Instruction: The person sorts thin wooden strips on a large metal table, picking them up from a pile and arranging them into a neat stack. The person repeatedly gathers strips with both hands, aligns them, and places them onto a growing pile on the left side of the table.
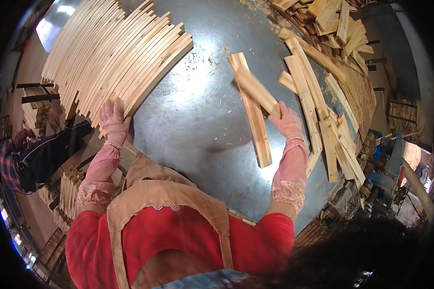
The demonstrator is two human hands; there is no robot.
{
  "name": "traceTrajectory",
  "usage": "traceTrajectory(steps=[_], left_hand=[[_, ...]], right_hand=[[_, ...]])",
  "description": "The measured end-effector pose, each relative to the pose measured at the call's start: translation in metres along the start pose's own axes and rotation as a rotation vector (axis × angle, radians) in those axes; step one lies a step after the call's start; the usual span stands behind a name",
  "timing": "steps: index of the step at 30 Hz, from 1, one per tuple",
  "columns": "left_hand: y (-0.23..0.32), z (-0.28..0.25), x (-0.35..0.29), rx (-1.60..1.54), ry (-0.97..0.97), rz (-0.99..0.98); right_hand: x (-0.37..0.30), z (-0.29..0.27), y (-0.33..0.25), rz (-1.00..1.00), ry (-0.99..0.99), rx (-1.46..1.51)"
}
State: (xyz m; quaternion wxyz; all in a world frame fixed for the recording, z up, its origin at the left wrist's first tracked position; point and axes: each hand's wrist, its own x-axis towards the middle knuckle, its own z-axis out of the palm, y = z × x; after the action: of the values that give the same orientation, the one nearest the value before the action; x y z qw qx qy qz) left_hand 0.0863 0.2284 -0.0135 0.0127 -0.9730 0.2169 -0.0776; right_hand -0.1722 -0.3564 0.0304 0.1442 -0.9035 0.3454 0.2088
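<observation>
My left hand [114,118], in a pale pink glove, lies against the near ends of a broad row of wooden strips [115,53] set side by side on a metal table [188,120]. Its fingers are stretched out over the ends and hold nothing that I can see. My right hand [288,121], gloved alike, grips the near end of a short wooden board [258,92], blurred by motion. That board slants across a longer wooden plank [256,127] on the tabletop; whether the two touch, I cannot tell.
Right of my right hand lie several loose boards [306,91], some overlapping. A heap of offcuts [340,24] sits at the far right. Machinery [388,166] stands beyond the table's right edge. Another person [38,154] is at the left, near stacked wood [68,197].
</observation>
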Motion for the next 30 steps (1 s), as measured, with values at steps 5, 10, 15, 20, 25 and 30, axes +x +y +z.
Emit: traceTrajectory(steps=[5,10,15,20,25,30], left_hand=[[0.133,-0.052,0.015,-0.871,-0.62,0.056],[0.233,-0.027,-0.007,-1.535,-1.057,0.101],[0.176,-0.052,0.01,-1.004,-1.027,-0.144],[0.042,-0.025,0.011,-0.113,-0.113,0.113],[0.061,-0.021,0.011,-0.342,0.042,0.307],[0.188,-0.033,0.015,-0.895,-0.917,0.135]], right_hand=[[0.008,0.033,-0.069,0.175,-0.315,1.532],[-0.011,0.067,-0.169,0.107,-0.176,2.05],[-0.034,0.087,-0.109,0.036,0.42,0.233],[-0.071,0.117,-0.049,0.271,0.266,0.059],[-0.05,0.17,-0.056,0.111,-0.182,1.362],[-0.046,0.187,-0.171,0.284,-0.355,2.124]])
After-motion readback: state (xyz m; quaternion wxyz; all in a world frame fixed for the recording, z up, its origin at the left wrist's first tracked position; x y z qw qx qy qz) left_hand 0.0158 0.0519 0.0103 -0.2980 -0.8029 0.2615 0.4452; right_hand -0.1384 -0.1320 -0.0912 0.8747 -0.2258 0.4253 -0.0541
